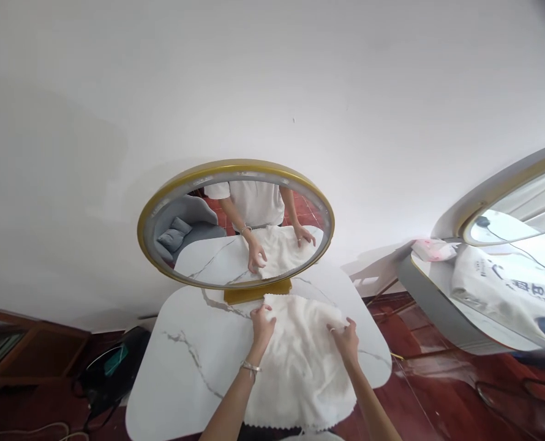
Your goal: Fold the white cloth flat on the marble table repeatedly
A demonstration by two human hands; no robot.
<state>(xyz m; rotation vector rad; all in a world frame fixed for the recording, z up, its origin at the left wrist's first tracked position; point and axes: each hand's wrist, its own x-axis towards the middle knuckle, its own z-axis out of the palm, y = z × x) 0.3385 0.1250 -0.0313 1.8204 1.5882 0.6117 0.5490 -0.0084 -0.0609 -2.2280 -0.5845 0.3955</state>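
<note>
A creamy white cloth (300, 373) with a zigzag-cut edge lies wrinkled over the white marble-patterned table (176, 367), its near edge reaching the table's front. At its upper left side, my left hand (262, 329), with a bracelet at the wrist, is closed on the cloth's margin with bent fingers. My right hand (345, 340) rests on the upper right side, thumb and fingers apart, touching the fabric. The oval mirror (236, 164) reflects both hands and the cloth.
A gold mirror base (258, 291) stands just behind the cloth. To the right is a second table (456, 321) bearing a printed white cloth bag (506, 285), a pink-and-white packet (434, 249) and another mirror (484, 211). A black bag (107, 373) sits left of the table.
</note>
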